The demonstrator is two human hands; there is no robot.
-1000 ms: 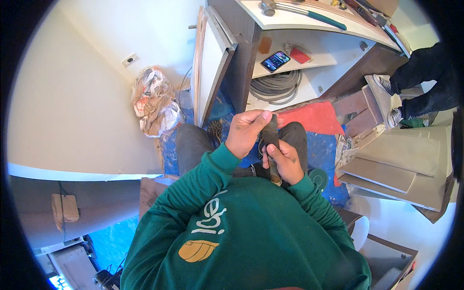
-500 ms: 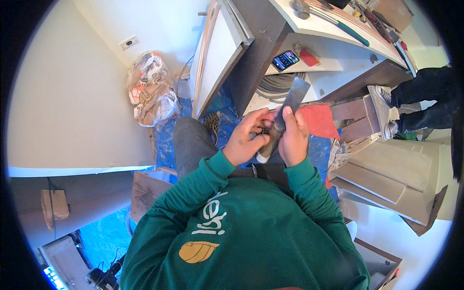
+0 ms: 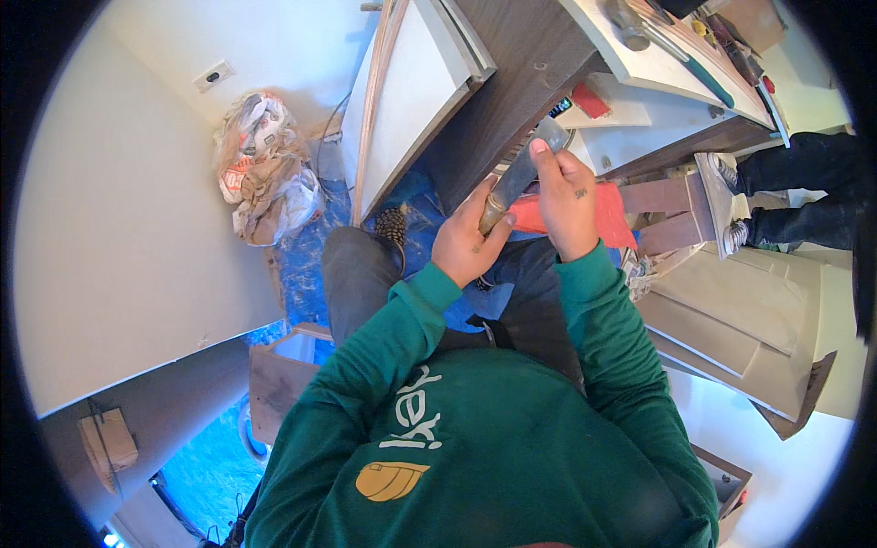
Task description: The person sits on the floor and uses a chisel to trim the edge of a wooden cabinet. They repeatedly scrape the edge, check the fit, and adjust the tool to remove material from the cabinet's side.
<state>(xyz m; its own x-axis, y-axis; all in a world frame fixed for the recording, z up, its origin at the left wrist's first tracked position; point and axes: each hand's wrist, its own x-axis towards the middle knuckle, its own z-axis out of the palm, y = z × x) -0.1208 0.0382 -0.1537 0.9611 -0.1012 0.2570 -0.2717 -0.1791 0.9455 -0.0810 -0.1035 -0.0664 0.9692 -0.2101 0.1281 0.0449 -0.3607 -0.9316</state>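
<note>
A broad chisel (image 3: 520, 177) with a flat metal blade and a wooden handle is held slantwise in front of me between both hands. My left hand (image 3: 468, 239) is closed round the handle. My right hand (image 3: 571, 203) grips the blade near its far end, the thumb lying on the metal. Just behind the right hand is a red sheet (image 3: 614, 217) that looks like sandpaper; the hand hides part of it.
Ahead stands a dark-sided cabinet (image 3: 512, 73), with a hammer (image 3: 676, 55) and other tools on top. A phone (image 3: 560, 107) and a red piece (image 3: 590, 100) lie inside. Leaning panels (image 3: 406, 100), plastic bags (image 3: 269, 173) and another person's legs (image 3: 790, 187) are around.
My left hand has shifted from beside the chisel to wrap its handle. The right hand has moved up along the blade. The view has turned slightly, and the handle end is now covered.
</note>
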